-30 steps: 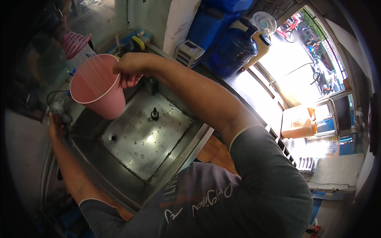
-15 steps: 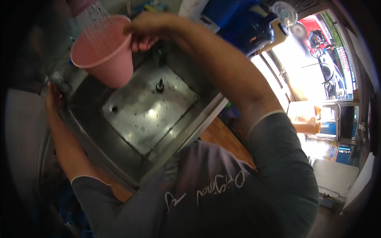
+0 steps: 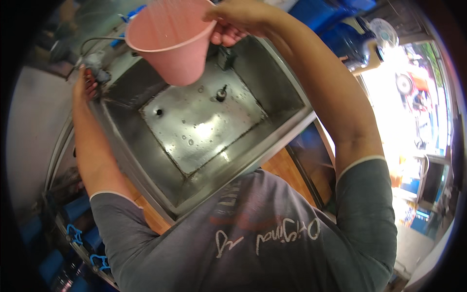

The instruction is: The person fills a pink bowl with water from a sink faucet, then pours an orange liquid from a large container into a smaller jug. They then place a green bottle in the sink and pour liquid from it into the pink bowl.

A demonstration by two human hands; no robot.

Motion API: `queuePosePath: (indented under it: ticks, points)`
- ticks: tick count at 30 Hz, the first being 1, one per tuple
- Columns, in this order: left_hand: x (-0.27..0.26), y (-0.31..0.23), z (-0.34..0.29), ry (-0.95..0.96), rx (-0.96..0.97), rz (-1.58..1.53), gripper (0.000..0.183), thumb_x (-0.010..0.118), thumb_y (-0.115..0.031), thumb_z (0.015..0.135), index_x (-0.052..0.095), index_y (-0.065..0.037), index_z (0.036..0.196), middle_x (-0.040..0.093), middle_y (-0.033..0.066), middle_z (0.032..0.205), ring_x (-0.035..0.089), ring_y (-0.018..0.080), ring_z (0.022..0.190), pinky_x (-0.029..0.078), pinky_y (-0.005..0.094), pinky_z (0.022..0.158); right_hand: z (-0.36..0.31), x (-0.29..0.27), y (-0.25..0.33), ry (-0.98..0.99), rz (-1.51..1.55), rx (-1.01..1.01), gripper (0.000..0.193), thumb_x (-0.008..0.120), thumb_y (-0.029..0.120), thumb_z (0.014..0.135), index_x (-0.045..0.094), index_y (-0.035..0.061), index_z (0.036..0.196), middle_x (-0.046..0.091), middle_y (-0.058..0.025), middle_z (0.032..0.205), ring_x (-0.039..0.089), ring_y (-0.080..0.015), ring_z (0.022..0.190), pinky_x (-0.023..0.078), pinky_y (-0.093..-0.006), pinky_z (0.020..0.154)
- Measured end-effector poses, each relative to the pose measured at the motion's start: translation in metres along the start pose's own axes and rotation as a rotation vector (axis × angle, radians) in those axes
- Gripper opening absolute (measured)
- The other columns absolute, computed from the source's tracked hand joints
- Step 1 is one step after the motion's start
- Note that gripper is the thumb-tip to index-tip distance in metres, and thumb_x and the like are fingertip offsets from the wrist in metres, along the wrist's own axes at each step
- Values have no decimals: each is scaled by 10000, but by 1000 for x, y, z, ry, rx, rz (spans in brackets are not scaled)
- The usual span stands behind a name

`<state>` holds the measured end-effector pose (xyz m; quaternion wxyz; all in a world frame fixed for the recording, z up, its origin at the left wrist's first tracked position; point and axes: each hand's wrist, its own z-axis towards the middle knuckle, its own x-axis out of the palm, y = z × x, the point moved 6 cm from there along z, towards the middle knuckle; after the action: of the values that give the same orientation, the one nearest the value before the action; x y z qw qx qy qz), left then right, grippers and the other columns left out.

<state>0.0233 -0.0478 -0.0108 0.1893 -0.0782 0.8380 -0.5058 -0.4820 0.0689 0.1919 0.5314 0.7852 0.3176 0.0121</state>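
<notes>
My right hand [image 3: 237,20] grips the rim of a pink plastic bucket [image 3: 170,44] and holds it tilted above the far left part of a stainless steel sink [image 3: 272,146]. The sink's wet floor carries water drops, a small upright drain plug [image 3: 221,92] and a round hole [image 3: 159,112]. My left hand [image 3: 86,82] is closed around a grey tap fitting [image 3: 99,73] at the sink's left corner, where a thin hose leads off. What the bucket holds is hidden.
Blue containers [image 3: 335,24] and a small fan [image 3: 384,31] stand beyond the sink at the upper right. A wooden surface [image 3: 284,168] borders the sink's near edge. Bright windows glare on the right. Blue crates [image 3: 73,233] sit low on the left.
My right hand has lifted the pink bucket higher and further right over the sink. My left hand has stayed on the tap fitting.
</notes>
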Motion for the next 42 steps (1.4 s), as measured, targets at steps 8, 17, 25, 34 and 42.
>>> queuePosePath:
  ticks: [8, 17, 25, 34, 42]
  points:
    - [8, -8, -18, -62, -6, 18, 610, 636, -801, 705, 607, -206, 833, 619, 22, 870, 576, 182, 781, 397, 370, 754, -2, 2, -6, -22, 12, 14, 316, 524, 262, 921, 655, -26, 915, 672, -107, 731, 580, -153, 541, 527, -317, 589]
    - [9, -8, -21, -51, -4, 42, 609, 618, -804, 714, 615, -208, 841, 616, 0, 863, 572, 159, 768, 397, 353, 760, 10, 16, -37, -63, 80, 63, 278, 516, 217, 890, 647, -28, 906, 663, -111, 696, 566, -148, 505, 500, -293, 528]
    - [11, -12, -31, -66, 16, 33, 608, 637, -790, 718, 600, -194, 832, 615, 6, 825, 575, 152, 748, 400, 344, 745, 16, 45, -90, -148, 167, 88, 231, 516, 184, 883, 628, -14, 923, 667, -83, 674, 595, -129, 499, 450, -255, 456]
    - [9, -9, -22, -90, 7, 25, 606, 636, -805, 700, 613, -210, 818, 619, -21, 833, 572, 154, 781, 398, 370, 798, 20, 58, -134, -132, 239, 155, 229, 509, 177, 896, 597, -7, 1001, 656, -83, 660, 587, -129, 482, 447, -263, 473]
    - [8, -9, -22, -87, 1, 16, 601, 644, -785, 713, 600, -197, 826, 620, 3, 839, 578, 165, 775, 404, 364, 780, 17, 53, -141, -145, 226, 161, 227, 512, 211, 924, 586, 31, 1041, 663, -55, 666, 582, -106, 498, 437, -247, 500]
